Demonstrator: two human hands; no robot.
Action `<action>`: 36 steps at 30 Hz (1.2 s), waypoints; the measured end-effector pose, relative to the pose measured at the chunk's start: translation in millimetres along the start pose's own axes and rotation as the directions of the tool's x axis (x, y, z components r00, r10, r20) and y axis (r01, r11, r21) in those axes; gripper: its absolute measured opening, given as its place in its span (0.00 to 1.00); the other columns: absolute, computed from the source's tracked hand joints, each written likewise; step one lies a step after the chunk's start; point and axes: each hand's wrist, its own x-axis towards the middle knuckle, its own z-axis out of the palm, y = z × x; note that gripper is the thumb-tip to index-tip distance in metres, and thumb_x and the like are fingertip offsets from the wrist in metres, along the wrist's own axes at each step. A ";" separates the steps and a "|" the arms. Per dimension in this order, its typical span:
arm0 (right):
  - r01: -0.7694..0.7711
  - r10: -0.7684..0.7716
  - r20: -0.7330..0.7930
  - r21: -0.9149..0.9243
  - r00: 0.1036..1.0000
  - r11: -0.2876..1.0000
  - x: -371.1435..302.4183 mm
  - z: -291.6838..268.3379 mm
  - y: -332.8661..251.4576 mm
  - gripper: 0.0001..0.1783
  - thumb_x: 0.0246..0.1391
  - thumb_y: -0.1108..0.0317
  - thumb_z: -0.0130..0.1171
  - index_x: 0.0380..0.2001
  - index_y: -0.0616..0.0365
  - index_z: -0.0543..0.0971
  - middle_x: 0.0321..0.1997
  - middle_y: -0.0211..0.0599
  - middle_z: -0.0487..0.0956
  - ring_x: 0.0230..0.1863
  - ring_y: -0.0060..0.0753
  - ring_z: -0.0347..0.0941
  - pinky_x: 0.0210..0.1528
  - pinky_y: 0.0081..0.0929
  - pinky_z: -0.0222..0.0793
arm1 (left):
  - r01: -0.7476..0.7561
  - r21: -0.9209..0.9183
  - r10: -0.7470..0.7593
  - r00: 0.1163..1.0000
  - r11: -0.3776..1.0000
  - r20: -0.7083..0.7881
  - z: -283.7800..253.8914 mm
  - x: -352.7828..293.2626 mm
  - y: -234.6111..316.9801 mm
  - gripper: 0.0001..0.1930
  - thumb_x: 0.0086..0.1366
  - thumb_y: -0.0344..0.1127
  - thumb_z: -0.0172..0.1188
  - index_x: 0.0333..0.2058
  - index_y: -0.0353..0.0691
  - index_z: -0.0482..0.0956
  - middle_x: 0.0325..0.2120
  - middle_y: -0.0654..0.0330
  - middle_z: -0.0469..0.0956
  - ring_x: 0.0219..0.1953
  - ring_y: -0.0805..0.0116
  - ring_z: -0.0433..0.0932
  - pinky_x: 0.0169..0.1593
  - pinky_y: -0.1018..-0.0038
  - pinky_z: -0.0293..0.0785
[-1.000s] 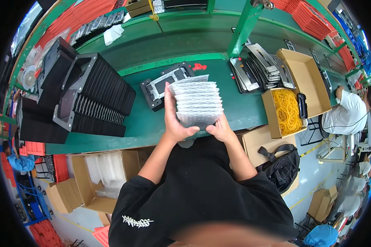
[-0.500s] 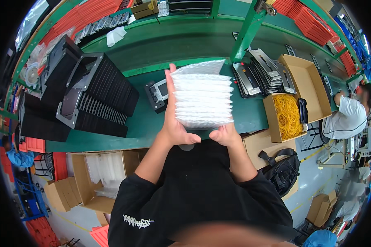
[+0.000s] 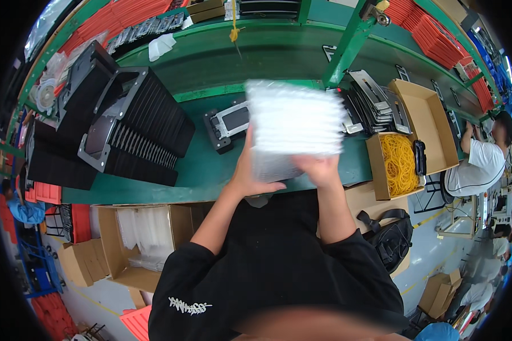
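Observation:
A thick stack of white bubble-wrap bags [image 3: 296, 122], smeared by motion, is held upright over the green bench. My left hand [image 3: 246, 175] grips its lower left side, thumb stretched along the bottom. At the lower right, my right hand [image 3: 321, 169] is closed against the near face of the stack, its fingers blurred. Just left of the stack, a black fixture with a metal frame [image 3: 229, 122] lies on the bench. Behind the stack's right edge rest several flat dark metal-faced parts [image 3: 375, 105].
Tall rows of black frames [image 3: 148, 125] stand at the left. A carton of yellow rubber bands [image 3: 398, 162] sits beside an open carton [image 3: 424, 125] at the right. Below the bench are a carton of white bags [image 3: 148, 233] and a black bag [image 3: 389, 238]. A person [image 3: 478, 162] sits far right.
Both hands and the stack have shifted right, and the stack has tilted. My right hand has moved up onto its near face. More of the metal-framed fixture shows.

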 end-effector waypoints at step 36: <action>-0.409 0.554 0.163 0.840 0.816 0.356 -112.4 -82.4 50.7 0.55 0.54 0.48 0.72 0.74 0.67 0.57 0.73 0.54 0.68 0.71 0.45 0.69 0.70 0.41 0.69 | -0.450 0.599 0.513 0.855 0.662 0.076 13.1 23.6 55.3 0.18 0.56 0.30 0.70 0.47 0.43 0.85 0.50 0.60 0.85 0.58 0.55 0.79 0.63 0.47 0.70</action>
